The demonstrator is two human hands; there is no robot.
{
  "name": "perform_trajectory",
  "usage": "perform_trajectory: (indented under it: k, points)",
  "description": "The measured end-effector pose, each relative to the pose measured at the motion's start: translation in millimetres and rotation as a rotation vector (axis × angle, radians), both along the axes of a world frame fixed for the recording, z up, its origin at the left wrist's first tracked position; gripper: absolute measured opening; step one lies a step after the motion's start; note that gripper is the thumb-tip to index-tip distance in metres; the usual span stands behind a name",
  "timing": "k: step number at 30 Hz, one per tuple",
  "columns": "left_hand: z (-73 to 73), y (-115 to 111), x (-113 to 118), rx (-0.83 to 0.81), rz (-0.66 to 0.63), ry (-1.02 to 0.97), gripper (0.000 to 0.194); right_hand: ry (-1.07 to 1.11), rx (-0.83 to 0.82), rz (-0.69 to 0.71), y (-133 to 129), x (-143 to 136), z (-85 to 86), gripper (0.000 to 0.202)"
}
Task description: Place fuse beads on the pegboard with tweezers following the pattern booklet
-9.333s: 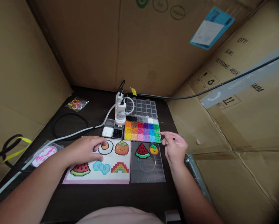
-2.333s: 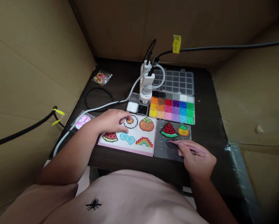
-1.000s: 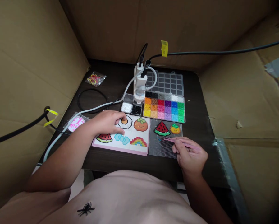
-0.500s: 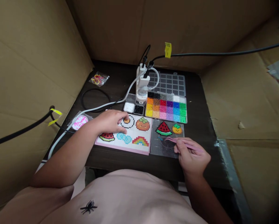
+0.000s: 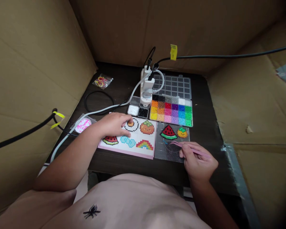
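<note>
My left hand (image 5: 116, 125) lies on the pattern sheet (image 5: 130, 153), thumb and fingers apart, near the fried-egg picture (image 5: 134, 129). The sheet also shows a tomato-like fruit, a watermelon slice, a bow and a rainbow. My right hand (image 5: 199, 161) grips pink tweezers (image 5: 197, 150), their tips pointing left over the clear pegboard (image 5: 163, 155). On that board sit a bead watermelon slice (image 5: 168, 131) and a small orange bead fruit (image 5: 182, 132). A few blue beads (image 5: 165, 142) lie below the watermelon. Whether the tips pinch a bead is too small to tell.
A bead box (image 5: 171, 111) with many colours stands behind the pegboard, its clear lid (image 5: 178, 86) opened back. Beside it are white beads (image 5: 132, 110) and black beads (image 5: 143, 112). A power strip (image 5: 146, 87), cables, a small bag (image 5: 103, 81) and cardboard walls surround the area.
The whole view has shifted a little. My left hand stays on the sheet, and my right hand keeps the tweezers over the pegboard with hardly any movement.
</note>
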State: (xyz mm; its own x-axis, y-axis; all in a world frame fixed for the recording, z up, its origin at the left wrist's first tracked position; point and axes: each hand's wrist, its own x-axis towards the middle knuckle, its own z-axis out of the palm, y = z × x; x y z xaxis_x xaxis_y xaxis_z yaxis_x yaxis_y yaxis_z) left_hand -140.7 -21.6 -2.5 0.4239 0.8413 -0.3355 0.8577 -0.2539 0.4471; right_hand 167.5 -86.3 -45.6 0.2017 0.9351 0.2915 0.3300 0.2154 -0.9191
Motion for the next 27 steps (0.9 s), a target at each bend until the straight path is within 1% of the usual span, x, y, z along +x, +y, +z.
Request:
perform_trajectory:
  k: [4, 8, 10, 12, 15, 17, 20, 22, 24, 27]
  points:
    - [-0.3, 0, -1, -0.001, 0.003, -0.001, 0.041, -0.02, 0.044, -0.006, -1, -1, 2.8, 0.005]
    - [-0.8, 0, -1, -0.004, 0.004, 0.003, 0.041, -0.023, 0.077, -0.057, 7, 2, 18.1, 0.008]
    - [-1.1, 0, 0, 0.0, 0.0, 0.004, 0.041, -0.039, 0.11, -0.116, 21, 10, 28.6, 0.01]
    - [-1.2, 0, 0, 0.005, 0.002, 0.008, 0.04, -0.054, 0.159, -0.191, 40, 21, 37.4, 0.012]
    - [-0.6, 0, 0, 0.002, 0.024, 0.003, 0.037, -0.031, 0.18, -0.27, 73, 38, 41.1, 0.017]
    - [-0.4, 0, 0, 0.001, 0.048, -0.015, 0.036, -0.032, 0.113, -0.273, 92, 46, 34.6, 0.023]
    - [-0.9, 0, -1, -0.003, 0.063, -0.039, 0.036, 0.007, 0.011, -0.225, 112, 50, 14.2, 0.03]
    - [-1.4, 0, -1, 0.004, 0.07, -0.044, 0.035, 0.068, -0.001, -0.204, 118, 49, -0.3, 0.032]
    - [-1.8, 0, -1, 0.005, 0.067, -0.042, 0.035, 0.114, -0.022, -0.176, 120, 47, -10.3, 0.032]
    - [-2.4, 1, -1, 0.005, 0.048, -0.033, 0.034, 0.183, -0.036, -0.145, 121, 45, -15.1, 0.031]
